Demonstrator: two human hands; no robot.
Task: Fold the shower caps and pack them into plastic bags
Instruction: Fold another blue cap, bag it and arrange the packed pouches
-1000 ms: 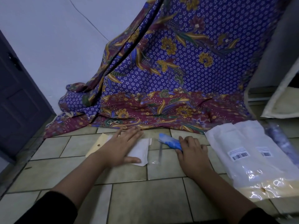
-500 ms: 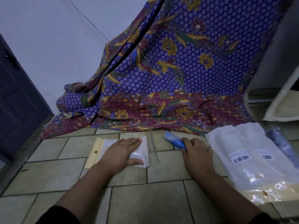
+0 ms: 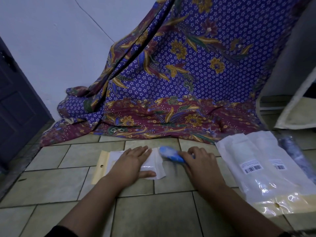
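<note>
A small plastic bag [image 3: 112, 159] with a cream header strip lies flat on the tiled floor. My left hand [image 3: 131, 164] presses on it with straight fingers, thumb out to the right. A folded blue shower cap [image 3: 169, 153] points at the bag's right end. My right hand [image 3: 199, 161] grips the cap's near end with curled fingers. The cap's tip touches or overlaps the bag's white edge; I cannot tell whether it is inside.
A stack of larger plastic bags [image 3: 263, 170] with barcode labels lies at the right. Beyond it is a dark bundled item [image 3: 295, 154]. A purple and maroon patterned cloth [image 3: 171, 100] hangs behind and spreads onto the floor. A dark door [image 3: 15, 108] stands at the left.
My right hand has slid the blue cap leftward up to the bag's right end. My left hand has stayed flat on the bag.
</note>
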